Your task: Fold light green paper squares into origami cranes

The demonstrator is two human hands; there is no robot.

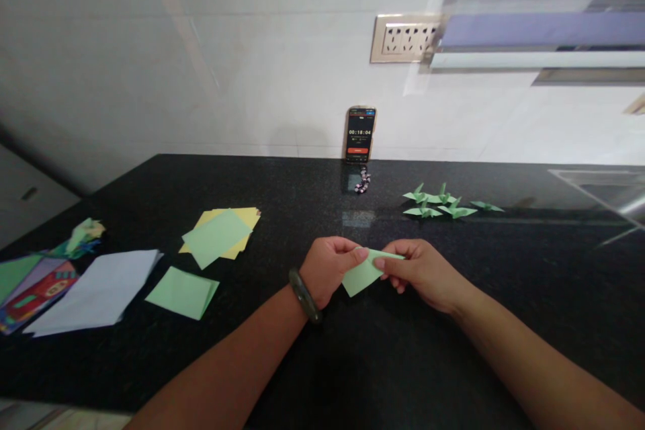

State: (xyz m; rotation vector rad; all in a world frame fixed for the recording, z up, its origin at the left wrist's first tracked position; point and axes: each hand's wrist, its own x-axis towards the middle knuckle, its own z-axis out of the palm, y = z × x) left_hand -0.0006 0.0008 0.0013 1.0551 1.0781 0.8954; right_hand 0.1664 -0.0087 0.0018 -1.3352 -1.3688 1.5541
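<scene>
A partly folded sheet of light green origami paper (359,277) is held just above the dark counter. My left hand (328,270), with a dark bangle on its wrist, pinches the paper's left side between thumb and fingers. On the other side my right hand (414,269) grips the right end, its thumb pressed along the top edge. Fingers cover parts of the folds. To the left lies a folded green paper (179,292). Several green paper cranes (432,203) stand at the back right.
A green sheet (219,236) rests on a yellow paper stack (246,220). Farther left are white sheets (101,292), a colourful packet (43,292) and crumpled paper (85,236). A phone (361,134) showing a timer leans on the wall, its beaded strap (362,181) on the counter (302,195).
</scene>
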